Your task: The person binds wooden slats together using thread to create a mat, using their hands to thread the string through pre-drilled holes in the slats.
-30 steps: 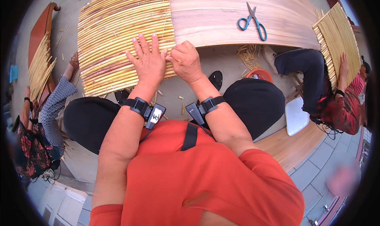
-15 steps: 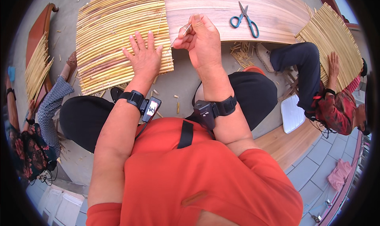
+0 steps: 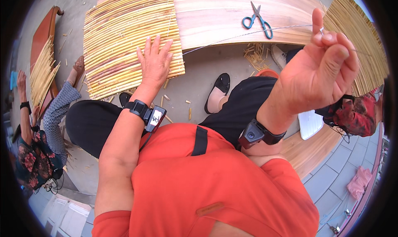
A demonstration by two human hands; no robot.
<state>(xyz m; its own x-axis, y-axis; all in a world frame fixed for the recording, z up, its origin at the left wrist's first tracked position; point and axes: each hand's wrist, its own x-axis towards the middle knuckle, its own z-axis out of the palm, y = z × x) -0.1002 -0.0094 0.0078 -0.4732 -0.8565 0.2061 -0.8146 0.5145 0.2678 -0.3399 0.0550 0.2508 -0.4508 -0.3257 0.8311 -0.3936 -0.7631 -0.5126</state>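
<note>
A mat of yellow-brown reed stalks (image 3: 128,42) lies on the table's left part and overhangs its near edge. My left hand (image 3: 155,64) rests flat on the mat's right side, fingers spread. Raised at the far right, my right hand (image 3: 319,71) is closed in a pinch on a thread (image 3: 248,32). The thread runs taut from the mat's right edge across the tabletop to my fingers. A small shiny piece shows at the fingertips; its kind is hard to make out. Scissors (image 3: 258,21) with blue-green handles lie half open on the table, beside the thread.
Beyond the mat stretches the wooden tabletop (image 3: 207,8). Cut stalk pieces (image 3: 255,58) litter the floor. Another person (image 3: 352,116) sits at right by a second reed mat (image 3: 356,33). At left, a person (image 3: 37,154) sits near a bench (image 3: 43,29) with stalks.
My right hand has swung from the mat's edge far to the right and nearer, drawing the thread out long. My left hand still lies on the mat, shifted slightly right.
</note>
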